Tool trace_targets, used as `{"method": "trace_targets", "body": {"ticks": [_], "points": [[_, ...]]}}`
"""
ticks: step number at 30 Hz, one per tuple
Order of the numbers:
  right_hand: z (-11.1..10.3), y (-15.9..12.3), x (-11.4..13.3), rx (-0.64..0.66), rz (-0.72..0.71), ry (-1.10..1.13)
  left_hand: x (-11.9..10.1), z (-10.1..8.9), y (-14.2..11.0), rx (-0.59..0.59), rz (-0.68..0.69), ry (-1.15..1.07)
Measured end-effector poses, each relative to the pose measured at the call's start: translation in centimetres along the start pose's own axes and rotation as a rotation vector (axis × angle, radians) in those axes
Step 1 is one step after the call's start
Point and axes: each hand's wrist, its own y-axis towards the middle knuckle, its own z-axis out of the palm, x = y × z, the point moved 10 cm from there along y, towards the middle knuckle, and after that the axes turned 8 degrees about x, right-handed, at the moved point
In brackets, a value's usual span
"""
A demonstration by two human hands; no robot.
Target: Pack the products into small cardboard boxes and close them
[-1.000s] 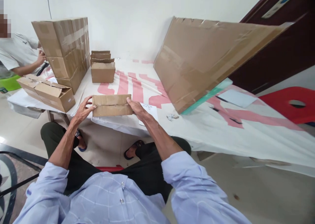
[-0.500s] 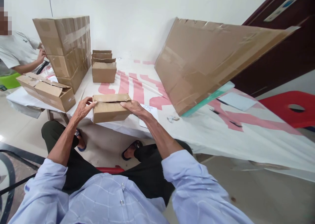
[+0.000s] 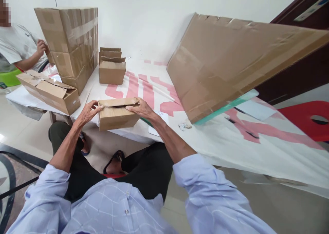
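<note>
A small cardboard box (image 3: 118, 119) sits at the table's front edge, between my two hands. A dark gap runs along its top where the flaps meet. My left hand (image 3: 89, 111) grips the box's left end, thumb and fingertips at the upper corner. At the other end, my right hand (image 3: 142, 109) holds the box with the thumb on the top near the gap; its other fingers are partly hidden behind. Under the right wrist, a white sheet with writing (image 3: 162, 117) lies partly covered, with a strip of green beside it.
Tall taped cartons (image 3: 74, 45) stand at the left, a long box (image 3: 51, 91) before them. Smaller open boxes (image 3: 112, 73) sit farther back. A large cardboard panel (image 3: 226, 62) leans at the right, near a red stool (image 3: 303, 119). A co-worker (image 3: 23, 49) is at far left.
The small box has tipped so its front side shows, and the gap between its flaps has widened. My right thumb has moved inward along the top. One foot has shifted left.
</note>
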Motion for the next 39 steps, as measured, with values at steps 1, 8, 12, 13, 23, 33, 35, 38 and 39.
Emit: {"method": "trace_targets", "body": {"ticks": [1,8,12,13,23,33,35,38,39], "points": [[-0.4,0.2,0.3,-0.029,-0.009,-0.067,-0.1,0.0,0.0,0.005,0.010,0.004],[1.3,1.0,5.6,-0.016,-0.343,-0.531,-0.6,0.2,0.3,0.020,0.053,-0.001],[1.1,1.1,5.9,-0.101,-0.335,-0.615,-0.5,0.2,0.0,-0.068,0.048,-0.121],[1.1,1.1,5.7,-0.109,-0.329,-0.624,-0.5,0.1,-0.1,-0.118,0.055,-0.157],[0.0,0.5,4.8,-0.161,-0.309,-0.637,-2.3,1.8,-0.2,-0.103,0.175,-0.089],[0.4,0.0,5.5,-0.187,-0.341,-0.667,-2.9,2.7,0.0,0.105,0.112,-0.176],[0.4,-0.2,5.8,-0.190,-0.357,-0.677,-3.2,2.7,-0.3,0.130,0.112,-0.169],[0.3,-0.5,6.1,-0.200,-0.381,-0.690,-3.7,2.6,-0.6,0.118,0.100,-0.144],[0.3,-0.5,6.1,-0.202,-0.389,-0.688,-3.8,2.6,-0.6,0.104,0.090,-0.132]]}}
